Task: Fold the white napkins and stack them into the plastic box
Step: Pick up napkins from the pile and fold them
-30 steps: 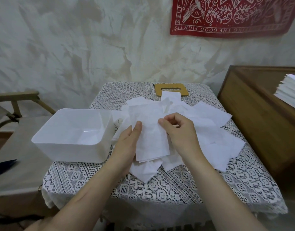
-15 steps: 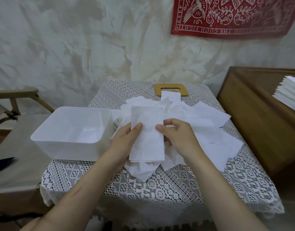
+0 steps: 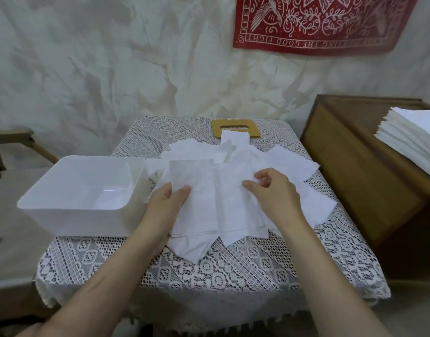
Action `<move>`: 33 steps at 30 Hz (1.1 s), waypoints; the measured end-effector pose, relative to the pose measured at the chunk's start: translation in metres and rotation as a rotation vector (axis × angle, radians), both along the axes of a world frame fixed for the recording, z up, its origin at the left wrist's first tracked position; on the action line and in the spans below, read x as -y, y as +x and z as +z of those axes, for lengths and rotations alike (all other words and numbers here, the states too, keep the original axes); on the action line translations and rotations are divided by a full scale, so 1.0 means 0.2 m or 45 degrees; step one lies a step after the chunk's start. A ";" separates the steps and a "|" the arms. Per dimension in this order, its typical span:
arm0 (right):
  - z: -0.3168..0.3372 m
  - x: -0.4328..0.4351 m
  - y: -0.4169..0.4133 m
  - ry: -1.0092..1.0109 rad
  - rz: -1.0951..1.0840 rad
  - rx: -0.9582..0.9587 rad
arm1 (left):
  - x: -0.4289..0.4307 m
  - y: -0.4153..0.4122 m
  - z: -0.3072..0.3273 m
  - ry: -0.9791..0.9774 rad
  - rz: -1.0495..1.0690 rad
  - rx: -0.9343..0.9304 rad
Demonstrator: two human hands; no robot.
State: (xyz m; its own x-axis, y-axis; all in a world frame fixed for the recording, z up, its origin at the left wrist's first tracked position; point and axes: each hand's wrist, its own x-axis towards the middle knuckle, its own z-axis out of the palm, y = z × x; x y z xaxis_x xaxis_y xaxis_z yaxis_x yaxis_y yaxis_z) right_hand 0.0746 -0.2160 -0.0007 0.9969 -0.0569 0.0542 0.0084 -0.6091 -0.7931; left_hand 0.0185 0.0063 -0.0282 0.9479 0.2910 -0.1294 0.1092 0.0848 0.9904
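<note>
- As the reference for all positions below is the plastic box, note that it stands upright, open side up, on the left part of the lace-covered table.
- Wooden cabinet: well to the right of the box, beyond the table edge. It carries a squared stack of white sheets.
- Loose napkin pile: spread on the table just right of the box, with sheets overlapping at mixed angles.
- Held napkin: lies on top of the pile, beside the box's right wall.
- Left hand: grasps the held napkin's box-side edge, thumb on top.
- Right hand: fingers curled, pinching the napkin's side away from the box.
- Wooden board: behind the pile, right of the box, partly covered by a sheet.
</note>
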 end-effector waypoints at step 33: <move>0.06 -0.26 -0.10 0.866 0.251 -0.204 | 0.03 0.02 0.00 -0.340 0.033 0.027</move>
